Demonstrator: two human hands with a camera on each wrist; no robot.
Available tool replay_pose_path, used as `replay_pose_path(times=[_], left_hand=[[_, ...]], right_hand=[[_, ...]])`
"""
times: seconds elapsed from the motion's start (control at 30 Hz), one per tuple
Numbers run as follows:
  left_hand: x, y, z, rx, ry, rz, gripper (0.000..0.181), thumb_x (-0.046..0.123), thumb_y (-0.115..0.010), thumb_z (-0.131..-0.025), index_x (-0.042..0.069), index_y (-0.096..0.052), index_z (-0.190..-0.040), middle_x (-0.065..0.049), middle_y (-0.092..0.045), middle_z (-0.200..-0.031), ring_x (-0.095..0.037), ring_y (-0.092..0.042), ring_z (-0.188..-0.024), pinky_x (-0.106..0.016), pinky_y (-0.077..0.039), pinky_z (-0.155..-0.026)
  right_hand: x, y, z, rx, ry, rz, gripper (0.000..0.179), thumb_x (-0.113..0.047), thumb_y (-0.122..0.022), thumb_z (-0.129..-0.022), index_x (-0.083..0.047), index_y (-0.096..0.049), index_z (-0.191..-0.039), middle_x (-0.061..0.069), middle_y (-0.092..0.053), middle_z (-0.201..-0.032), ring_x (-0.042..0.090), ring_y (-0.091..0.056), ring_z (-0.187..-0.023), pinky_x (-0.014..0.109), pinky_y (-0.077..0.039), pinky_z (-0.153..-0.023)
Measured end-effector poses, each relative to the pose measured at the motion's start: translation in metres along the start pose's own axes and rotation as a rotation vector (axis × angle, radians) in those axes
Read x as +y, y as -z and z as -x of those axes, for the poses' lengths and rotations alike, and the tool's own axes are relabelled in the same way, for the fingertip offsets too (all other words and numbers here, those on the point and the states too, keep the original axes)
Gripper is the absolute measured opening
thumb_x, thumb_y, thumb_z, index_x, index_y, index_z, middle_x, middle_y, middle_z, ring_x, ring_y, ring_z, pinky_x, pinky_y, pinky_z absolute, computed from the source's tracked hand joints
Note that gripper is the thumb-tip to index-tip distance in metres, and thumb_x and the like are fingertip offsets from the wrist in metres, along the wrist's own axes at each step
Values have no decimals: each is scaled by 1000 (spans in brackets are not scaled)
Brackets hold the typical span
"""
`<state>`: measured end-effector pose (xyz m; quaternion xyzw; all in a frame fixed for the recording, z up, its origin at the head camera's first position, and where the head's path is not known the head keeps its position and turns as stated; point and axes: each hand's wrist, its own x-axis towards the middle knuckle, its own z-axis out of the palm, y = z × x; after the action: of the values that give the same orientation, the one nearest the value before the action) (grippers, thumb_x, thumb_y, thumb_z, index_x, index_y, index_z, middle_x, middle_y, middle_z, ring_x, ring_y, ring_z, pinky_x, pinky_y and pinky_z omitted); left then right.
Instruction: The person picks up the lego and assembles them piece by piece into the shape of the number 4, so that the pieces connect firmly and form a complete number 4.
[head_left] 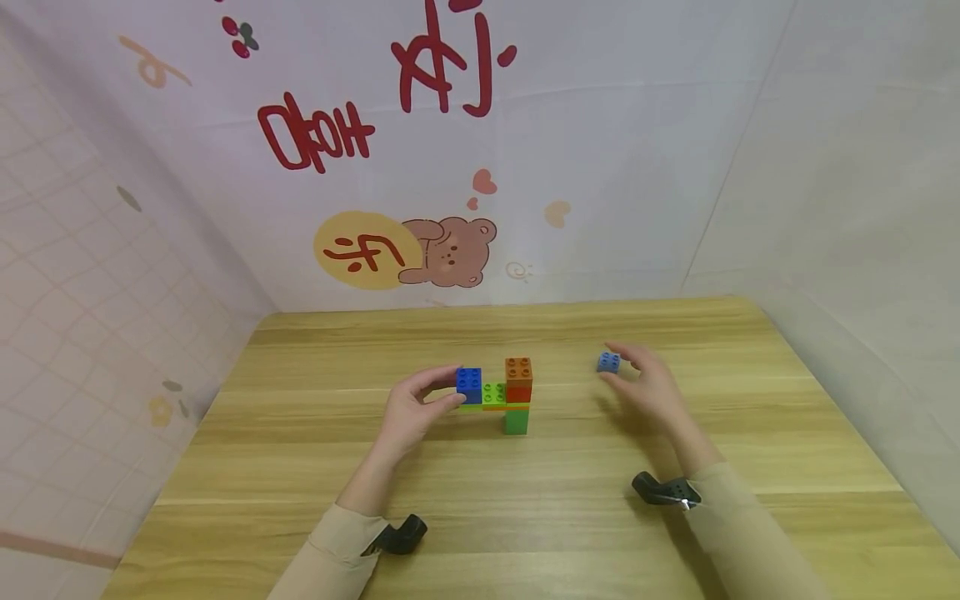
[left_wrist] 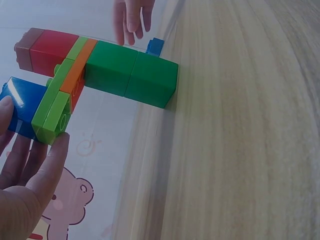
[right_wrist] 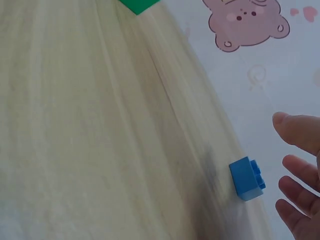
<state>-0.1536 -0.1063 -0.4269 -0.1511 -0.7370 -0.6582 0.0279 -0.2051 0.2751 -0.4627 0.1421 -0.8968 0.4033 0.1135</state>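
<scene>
A small structure of toy building bricks stands on the table. Two green bricks [left_wrist: 131, 72] form its column, an orange plate [left_wrist: 79, 65] and lime green pieces [head_left: 493, 392] reach sideways, and a red brick [head_left: 518, 391] under a brown-orange brick [head_left: 518, 367] tops the column. On the left end sits a dark blue brick [head_left: 469, 386]. My left hand [head_left: 411, 414] pinches this brick between thumb and fingers, a fingertip at the lime piece below. My right hand [head_left: 651, 389] hovers around a lighter blue brick [right_wrist: 246, 178] on the table, thumb and fingers spread, apart from it.
The wooden table [head_left: 555, 517] meets a printed cloth backdrop [head_left: 615, 167] at the back, with more cloth at both sides. Black wrist devices sit at the left cuff [head_left: 402, 535] and the right cuff [head_left: 666, 490].
</scene>
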Motion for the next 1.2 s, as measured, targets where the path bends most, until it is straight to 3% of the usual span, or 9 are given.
replay_pose_path(times=[0.2,0.5,0.87,1.2], left_hand=[[1,1,1,-2,-7,-12,40,5,-75,-87,-2,-66,-125,-16,-67,-119,-31,-61,-111,-31,-54,-90],[-2,0,-1,-9,-6,-11,41,5,-75,-88,-4,-64,-127,-15,-67,-119,-29,-62,-111,-60,-41,-101],[-1,1,0,3,6,-17,40,5,-76,-87,0,-66,-126,-14,-68,-119,-28,-62,-112,-58,-41,-103],[-2,1,0,-1,-2,-24,40,5,-76,-87,0,-67,-126,-14,-68,-118,-28,-62,-110,-51,-48,-98]], right_hand=[[10,1,-4,-36,-16,21,52,-9,-75,-89,4,-56,-135,27,-56,-128,45,-52,-114,58,-43,-100],[26,-2,-6,-44,-72,-15,55,-7,-76,-87,4,-54,-136,30,-52,-127,48,-57,-110,59,-47,-95],[33,-4,-6,-53,-123,-69,52,-5,-71,-91,6,-52,-138,29,-56,-127,43,-61,-107,54,-49,-94],[32,-5,-4,-17,-188,-53,40,-8,-69,-94,4,-59,-131,28,-58,-127,43,-61,-110,53,-49,-94]])
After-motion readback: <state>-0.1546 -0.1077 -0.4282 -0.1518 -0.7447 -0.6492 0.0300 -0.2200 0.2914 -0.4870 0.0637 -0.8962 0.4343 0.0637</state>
